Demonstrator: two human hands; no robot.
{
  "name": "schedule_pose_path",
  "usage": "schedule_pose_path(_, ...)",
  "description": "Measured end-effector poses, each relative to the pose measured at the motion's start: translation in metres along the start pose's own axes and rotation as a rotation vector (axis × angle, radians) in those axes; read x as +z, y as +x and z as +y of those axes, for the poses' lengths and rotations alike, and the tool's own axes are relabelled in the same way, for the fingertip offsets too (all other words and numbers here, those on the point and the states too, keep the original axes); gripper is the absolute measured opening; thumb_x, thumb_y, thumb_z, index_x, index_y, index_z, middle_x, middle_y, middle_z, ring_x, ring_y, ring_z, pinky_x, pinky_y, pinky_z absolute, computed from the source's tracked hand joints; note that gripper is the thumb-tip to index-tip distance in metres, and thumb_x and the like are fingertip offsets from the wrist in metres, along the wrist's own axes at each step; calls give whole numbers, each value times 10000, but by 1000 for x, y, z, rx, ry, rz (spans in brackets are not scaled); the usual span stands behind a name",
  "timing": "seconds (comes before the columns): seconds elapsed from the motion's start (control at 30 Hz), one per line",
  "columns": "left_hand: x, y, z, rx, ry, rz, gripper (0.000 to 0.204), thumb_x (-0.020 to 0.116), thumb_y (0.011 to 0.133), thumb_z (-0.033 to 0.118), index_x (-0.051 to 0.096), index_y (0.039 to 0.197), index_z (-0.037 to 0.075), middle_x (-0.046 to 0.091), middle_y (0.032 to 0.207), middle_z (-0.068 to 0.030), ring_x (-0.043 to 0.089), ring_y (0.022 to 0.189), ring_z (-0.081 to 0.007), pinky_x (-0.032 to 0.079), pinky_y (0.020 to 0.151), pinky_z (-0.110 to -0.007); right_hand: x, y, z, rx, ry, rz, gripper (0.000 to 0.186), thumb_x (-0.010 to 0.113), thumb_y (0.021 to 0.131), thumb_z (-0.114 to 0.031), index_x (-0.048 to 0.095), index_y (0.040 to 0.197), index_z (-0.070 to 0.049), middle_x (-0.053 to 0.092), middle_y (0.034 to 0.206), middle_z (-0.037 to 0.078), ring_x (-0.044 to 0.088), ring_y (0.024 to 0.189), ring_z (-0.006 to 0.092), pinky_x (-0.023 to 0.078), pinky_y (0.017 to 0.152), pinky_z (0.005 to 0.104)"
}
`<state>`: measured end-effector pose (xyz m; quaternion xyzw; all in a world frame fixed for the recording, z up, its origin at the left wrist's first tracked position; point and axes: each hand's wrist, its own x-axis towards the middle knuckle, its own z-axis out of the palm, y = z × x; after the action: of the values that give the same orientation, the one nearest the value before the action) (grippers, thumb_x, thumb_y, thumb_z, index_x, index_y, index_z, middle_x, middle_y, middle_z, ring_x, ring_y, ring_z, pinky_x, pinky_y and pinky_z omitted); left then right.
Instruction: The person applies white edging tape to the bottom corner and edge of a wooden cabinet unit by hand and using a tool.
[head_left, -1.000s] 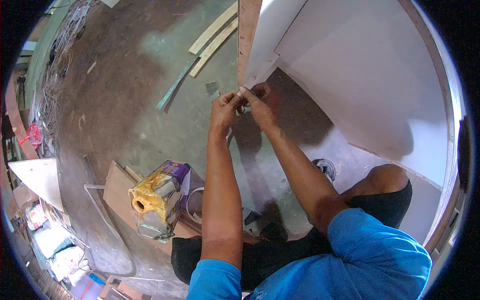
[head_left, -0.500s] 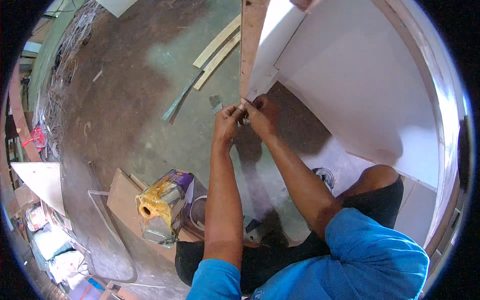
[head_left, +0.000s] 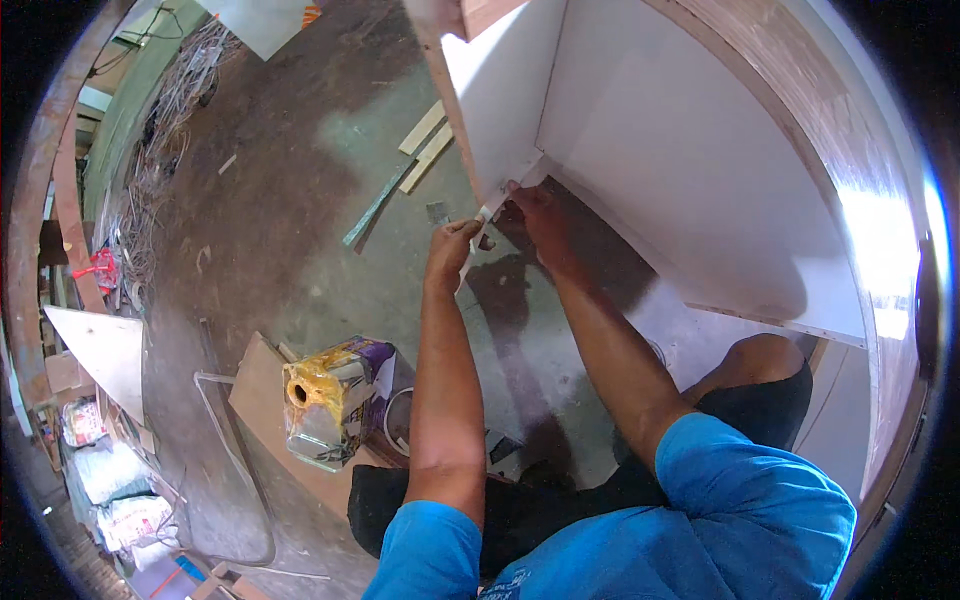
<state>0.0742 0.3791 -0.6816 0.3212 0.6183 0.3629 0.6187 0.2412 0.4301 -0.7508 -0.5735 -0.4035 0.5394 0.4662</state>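
A tall cabinet-like box with white inner panels (head_left: 680, 150) and bare wooden edges stands in front of me, to the right. Along its lower corner runs a narrow white strip (head_left: 490, 210), and a thin pale tail of it seems to hang beside my left wrist. My left hand (head_left: 455, 248) pinches the strip's near end between thumb and fingers. Farther along, my right hand (head_left: 543, 225) is closed over the same strip, thumb on top near the panel's bottom edge. Its other fingers are partly hidden below.
A metal can (head_left: 335, 400) smeared with yellow stands on a brown board (head_left: 262, 385) by my left knee. Wooden slats (head_left: 428, 155) lie on the floor ahead. Tangled wire (head_left: 150, 200) and white bags (head_left: 110, 475) line the left side.
My hands, close together before, are now apart, the right one farther along the strip. My view has shifted, so the box appears more to the left and more of the strip shows.
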Motion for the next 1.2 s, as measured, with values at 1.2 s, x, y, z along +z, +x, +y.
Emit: schedule_pose_path(1.2,-16,20,19,114,289,4,332,660,900,167,636,1157,-42,687,1087,-146,616,1034,-213,456,930,-362,18,18,-77,478,165,137,442,734,852,-339,589,1105,-6,657,937,103,674,831,240,592,637,349)
